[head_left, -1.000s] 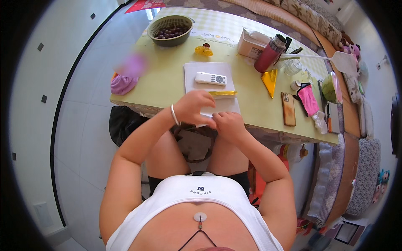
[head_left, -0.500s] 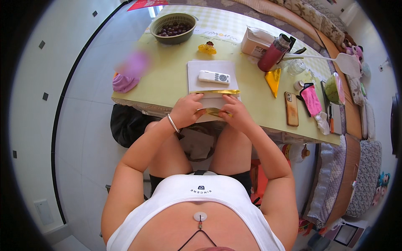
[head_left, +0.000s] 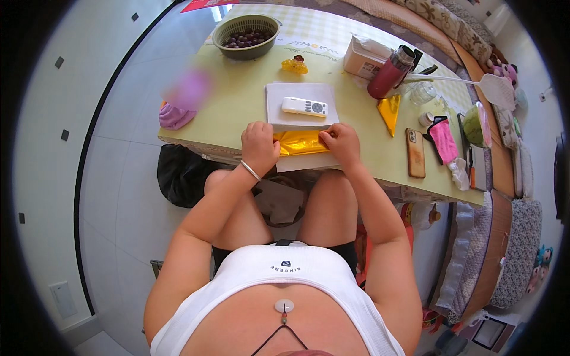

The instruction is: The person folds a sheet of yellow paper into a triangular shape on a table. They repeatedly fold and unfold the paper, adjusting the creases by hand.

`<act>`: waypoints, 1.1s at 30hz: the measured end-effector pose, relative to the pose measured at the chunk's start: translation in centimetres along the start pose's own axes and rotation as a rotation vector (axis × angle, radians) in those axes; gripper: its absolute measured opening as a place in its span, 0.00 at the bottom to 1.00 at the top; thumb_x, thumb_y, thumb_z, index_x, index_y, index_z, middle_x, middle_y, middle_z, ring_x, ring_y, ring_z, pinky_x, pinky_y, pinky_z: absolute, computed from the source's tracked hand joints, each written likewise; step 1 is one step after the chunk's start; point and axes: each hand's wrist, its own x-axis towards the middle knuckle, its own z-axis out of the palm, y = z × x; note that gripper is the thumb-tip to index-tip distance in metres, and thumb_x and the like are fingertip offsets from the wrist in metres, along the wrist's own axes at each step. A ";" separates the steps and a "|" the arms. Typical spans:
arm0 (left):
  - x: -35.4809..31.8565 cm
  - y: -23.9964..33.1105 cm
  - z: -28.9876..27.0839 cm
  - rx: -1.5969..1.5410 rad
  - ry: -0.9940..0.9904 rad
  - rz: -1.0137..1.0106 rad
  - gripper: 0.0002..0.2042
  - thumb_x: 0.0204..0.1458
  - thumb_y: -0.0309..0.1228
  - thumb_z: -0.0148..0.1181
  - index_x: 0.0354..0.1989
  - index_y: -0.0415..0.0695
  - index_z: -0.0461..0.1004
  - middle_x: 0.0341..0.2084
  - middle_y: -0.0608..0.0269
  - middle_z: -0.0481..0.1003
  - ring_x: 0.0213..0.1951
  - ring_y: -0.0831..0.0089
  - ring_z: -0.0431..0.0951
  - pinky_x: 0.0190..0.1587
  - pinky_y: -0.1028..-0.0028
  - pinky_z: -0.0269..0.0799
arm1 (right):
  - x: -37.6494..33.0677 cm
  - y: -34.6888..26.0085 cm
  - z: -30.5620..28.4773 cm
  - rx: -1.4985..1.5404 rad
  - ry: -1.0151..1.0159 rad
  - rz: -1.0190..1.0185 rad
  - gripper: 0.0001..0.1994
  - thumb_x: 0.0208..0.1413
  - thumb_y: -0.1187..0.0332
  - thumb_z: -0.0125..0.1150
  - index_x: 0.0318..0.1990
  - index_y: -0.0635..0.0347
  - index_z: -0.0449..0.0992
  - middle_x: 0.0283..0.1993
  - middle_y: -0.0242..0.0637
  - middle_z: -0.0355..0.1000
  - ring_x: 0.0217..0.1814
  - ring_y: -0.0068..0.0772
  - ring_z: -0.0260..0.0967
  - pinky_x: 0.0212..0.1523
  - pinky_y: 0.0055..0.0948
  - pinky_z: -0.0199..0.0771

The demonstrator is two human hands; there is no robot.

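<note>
Gold foil sheet [head_left: 301, 142] on white paper [head_left: 306, 161] at the table's [head_left: 237, 107] near edge — left hand [head_left: 259, 145] and right hand [head_left: 342, 144] pinching its ends, fingers curled narrow. Best pressed flat and evenly, corners aligned — no tearing.

Gold foil sheet [head_left: 303, 142]: shiny, creased, folded into a flat strip, lying crosswise on the white paper [head_left: 301, 107], just below the white remote [head_left: 304, 107].

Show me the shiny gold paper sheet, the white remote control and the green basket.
Shiny gold paper sheet [head_left: 300, 143], head view, its middle.
White remote control [head_left: 304, 107], head view, its body.
Green basket [head_left: 221, 34], head view, its rim.
</note>
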 end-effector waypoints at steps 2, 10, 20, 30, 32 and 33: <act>-0.2 0.4 0.2 0.003 0.105 0.156 0.16 0.44 0.29 0.66 0.42 0.35 0.75 0.50 0.47 0.75 0.53 0.49 0.73 0.58 0.56 0.68 | 0.0 -0.3 0.7 -0.080 0.063 -0.041 0.09 0.46 0.65 0.71 0.25 0.61 0.79 0.32 0.40 0.75 0.40 0.47 0.71 0.42 0.42 0.72; -2.9 1.9 2.5 0.079 -0.235 0.408 0.43 0.55 0.63 0.54 0.66 0.34 0.64 0.68 0.44 0.62 0.70 0.49 0.59 0.70 0.45 0.51 | -0.4 -0.6 1.3 -0.100 0.133 -0.044 0.09 0.46 0.66 0.71 0.25 0.60 0.78 0.33 0.40 0.74 0.41 0.47 0.69 0.44 0.42 0.71; -2.9 1.6 2.5 0.118 -0.263 0.389 0.43 0.54 0.63 0.54 0.69 0.39 0.62 0.71 0.45 0.57 0.73 0.46 0.53 0.71 0.43 0.44 | -0.4 1.0 1.6 -0.051 0.233 -0.046 0.09 0.45 0.69 0.70 0.24 0.62 0.74 0.36 0.45 0.72 0.43 0.50 0.68 0.46 0.43 0.69; -2.7 1.4 3.2 0.127 -0.261 0.389 0.45 0.53 0.65 0.54 0.70 0.40 0.61 0.71 0.45 0.56 0.74 0.46 0.50 0.72 0.41 0.41 | -0.4 1.2 1.9 -0.046 0.255 -0.063 0.10 0.45 0.70 0.70 0.25 0.64 0.73 0.35 0.45 0.71 0.43 0.50 0.68 0.46 0.44 0.69; -2.8 1.3 3.3 0.137 -0.261 0.392 0.44 0.53 0.64 0.55 0.70 0.43 0.62 0.71 0.45 0.56 0.73 0.46 0.50 0.72 0.41 0.42 | -0.4 1.2 1.8 -0.045 0.253 -0.056 0.10 0.45 0.70 0.69 0.25 0.64 0.73 0.35 0.45 0.71 0.43 0.51 0.68 0.46 0.44 0.69; -2.8 1.3 3.3 0.142 -0.260 0.393 0.44 0.53 0.64 0.55 0.70 0.44 0.62 0.71 0.45 0.56 0.73 0.46 0.51 0.71 0.40 0.42 | -0.4 1.1 1.7 -0.040 0.250 -0.048 0.10 0.45 0.71 0.69 0.25 0.64 0.73 0.35 0.45 0.71 0.43 0.51 0.68 0.46 0.44 0.69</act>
